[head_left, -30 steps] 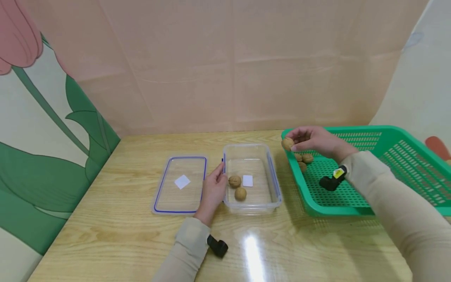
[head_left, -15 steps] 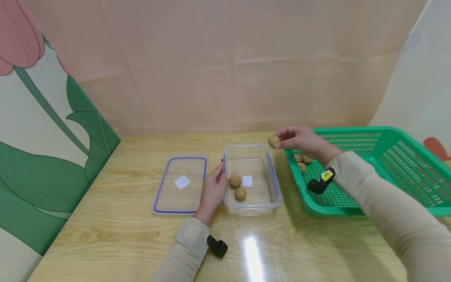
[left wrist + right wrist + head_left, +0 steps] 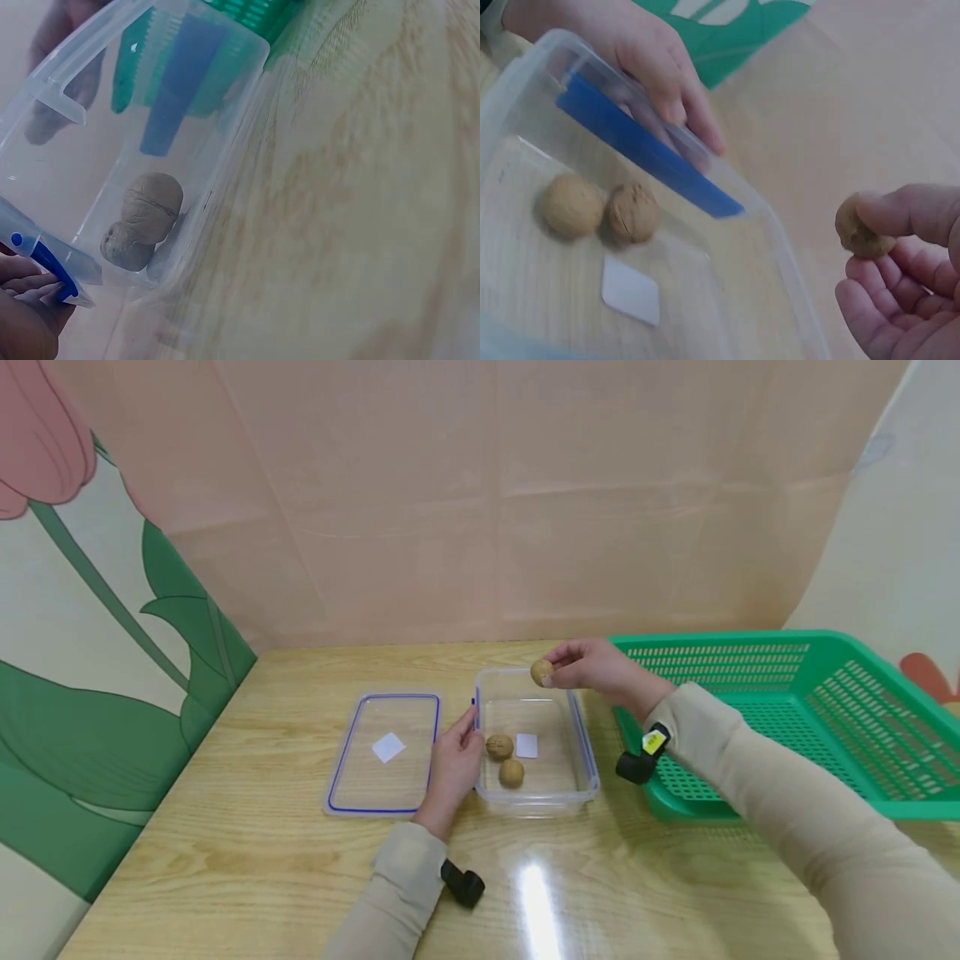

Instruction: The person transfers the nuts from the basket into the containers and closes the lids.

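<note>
In the head view a clear food storage container (image 3: 555, 777) stands at the middle of the table. Two walnuts (image 3: 499, 747) and a white square label (image 3: 527, 745) show at its bottom. My left hand (image 3: 455, 762) holds the container's left side at a side clip (image 3: 56, 266). Over the container's far right corner, my right hand (image 3: 592, 670) pinches a walnut (image 3: 859, 229) between thumb and fingers, above the rim. The right wrist view shows that walnut apart from the container wall.
Left of the container lies its clear lid (image 3: 360, 777) with a blue seal and a white label. A green plastic basket (image 3: 787, 647) stands at the right, partly hidden by my right forearm. A pink cloth (image 3: 375, 527) hangs behind the wooden table (image 3: 262, 860).
My right hand has carried the walnut left, from the green basket's rim to above the container's far right corner. The left hand has stayed in place.
</note>
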A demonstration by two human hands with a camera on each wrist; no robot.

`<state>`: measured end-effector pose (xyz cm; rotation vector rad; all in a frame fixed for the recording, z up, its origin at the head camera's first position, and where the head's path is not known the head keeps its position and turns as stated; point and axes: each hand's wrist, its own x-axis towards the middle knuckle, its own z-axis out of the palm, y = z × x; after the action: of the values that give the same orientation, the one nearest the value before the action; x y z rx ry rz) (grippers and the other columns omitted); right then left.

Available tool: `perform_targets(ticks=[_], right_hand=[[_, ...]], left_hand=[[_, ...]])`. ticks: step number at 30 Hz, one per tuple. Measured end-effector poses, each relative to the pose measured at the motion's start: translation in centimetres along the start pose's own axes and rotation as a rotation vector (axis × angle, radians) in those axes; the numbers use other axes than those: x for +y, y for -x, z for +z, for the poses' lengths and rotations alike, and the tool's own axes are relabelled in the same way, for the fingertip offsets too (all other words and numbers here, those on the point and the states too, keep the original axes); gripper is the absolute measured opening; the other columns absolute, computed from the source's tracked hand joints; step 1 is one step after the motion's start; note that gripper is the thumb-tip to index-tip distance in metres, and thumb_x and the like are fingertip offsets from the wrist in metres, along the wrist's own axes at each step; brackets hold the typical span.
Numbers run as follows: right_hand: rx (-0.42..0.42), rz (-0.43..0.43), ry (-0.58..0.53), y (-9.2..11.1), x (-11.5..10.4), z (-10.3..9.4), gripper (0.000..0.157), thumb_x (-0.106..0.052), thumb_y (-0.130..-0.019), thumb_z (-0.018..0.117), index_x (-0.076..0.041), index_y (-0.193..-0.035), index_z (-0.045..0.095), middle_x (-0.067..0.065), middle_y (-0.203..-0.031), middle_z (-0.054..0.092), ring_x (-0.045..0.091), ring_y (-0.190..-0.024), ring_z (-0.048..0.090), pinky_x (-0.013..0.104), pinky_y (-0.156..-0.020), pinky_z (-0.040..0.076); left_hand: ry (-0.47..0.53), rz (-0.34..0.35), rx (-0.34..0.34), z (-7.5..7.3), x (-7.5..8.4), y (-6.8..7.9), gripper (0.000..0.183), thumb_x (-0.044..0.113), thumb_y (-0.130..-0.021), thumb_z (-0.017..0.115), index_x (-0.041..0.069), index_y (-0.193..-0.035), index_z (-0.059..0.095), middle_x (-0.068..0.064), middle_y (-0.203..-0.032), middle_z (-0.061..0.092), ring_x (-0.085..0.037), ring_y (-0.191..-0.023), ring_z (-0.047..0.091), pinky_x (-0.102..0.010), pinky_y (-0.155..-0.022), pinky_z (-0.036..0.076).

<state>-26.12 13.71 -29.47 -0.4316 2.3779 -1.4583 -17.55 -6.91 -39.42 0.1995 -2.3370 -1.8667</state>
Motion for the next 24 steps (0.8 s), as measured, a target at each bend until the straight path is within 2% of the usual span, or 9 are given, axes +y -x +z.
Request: perform_targets(ticks=[9,16,24], right_hand=[[-0.035,0.056,0.041,-1.2,-0.1,2.8,0.038,-0.005,-0.080,0.067,0.005,-0.114,0.054,0.007,-0.096,0.056,0.015,-0.085,0.054,0.024,-0.077,0.051],[-0.074,0.091,0.095,-1.0,-0.4,4.8,0.036,-0.003,-0.077,0.070,0.003,-0.111,0.058,0.009,-0.100,0.059,0.020,-0.091,0.057,0.027,-0.081,0.051],[-0.081,0.099,0.199,-1.0,-0.3,7.0,0.032,-0.003,-0.070,0.074,0.002,-0.100,0.063,0.007,-0.088,0.063,0.016,-0.081,0.057,0.023,-0.072,0.051]], left_hand=[[0.016,0.035,0.000,0.0,-0.1,0.1,0.044,0.007,-0.090,0.049,0.009,-0.134,0.047,-0.009,-0.137,0.047,-0.022,-0.126,0.046,-0.030,-0.101,0.042],[0.033,0.040,0.004,0.1,-0.2,0.1,0.044,0.006,-0.089,0.050,0.007,-0.133,0.048,-0.011,-0.135,0.049,-0.022,-0.123,0.048,-0.029,-0.100,0.044],[0.016,0.059,0.014,0.0,-0.2,0.0,0.045,0.008,-0.088,0.051,0.009,-0.133,0.049,-0.010,-0.134,0.050,-0.021,-0.123,0.048,-0.030,-0.101,0.043]])
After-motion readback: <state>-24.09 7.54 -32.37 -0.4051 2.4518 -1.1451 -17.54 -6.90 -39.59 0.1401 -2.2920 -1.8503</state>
